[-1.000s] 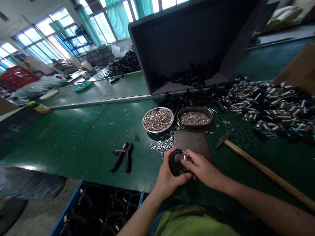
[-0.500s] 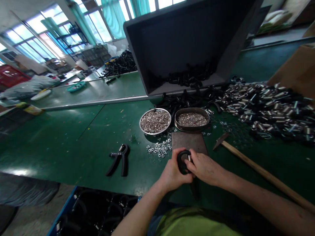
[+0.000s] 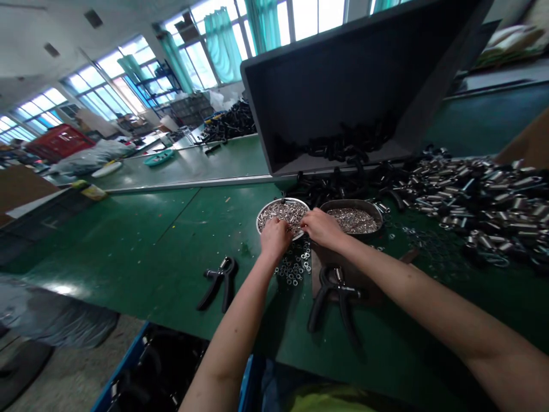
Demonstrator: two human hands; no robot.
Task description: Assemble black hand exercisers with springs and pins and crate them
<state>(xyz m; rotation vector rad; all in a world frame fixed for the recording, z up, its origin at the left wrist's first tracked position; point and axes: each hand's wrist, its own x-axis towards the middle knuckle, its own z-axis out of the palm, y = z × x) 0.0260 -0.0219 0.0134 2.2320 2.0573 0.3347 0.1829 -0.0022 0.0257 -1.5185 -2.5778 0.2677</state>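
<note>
Both hands are at a round metal dish (image 3: 260, 220) heaped with small silvery pins. My left hand (image 3: 275, 236) has its fingers bent down into the pins at the front. At the dish's right rim, my right hand (image 3: 322, 226) has its fingertips pressed together; anything in either hand is too small to make out. Below them, a black hand gripper (image 3: 319, 303) with a coil spring lies across a flat metal plate (image 3: 316, 269), its handles spread toward me. Loose nuts (image 3: 294, 270) lie scattered before the dish. A second hand gripper (image 3: 229, 283) rests to the left.
An oval tin (image 3: 380, 220) of tiny metal parts stands right of the dish. Behind is a tilted grey crate (image 3: 257, 114) with black parts. Springs and handles (image 3: 480, 194) are piled at right. A hammer head (image 3: 409, 256) shows beside my right forearm. A blue crate (image 3: 124, 360) sits below the table edge.
Both hands have let go of the hand gripper, which now lies on the metal plate, and have reached forward to the round dish. The view has shifted, so things appear further right.
</note>
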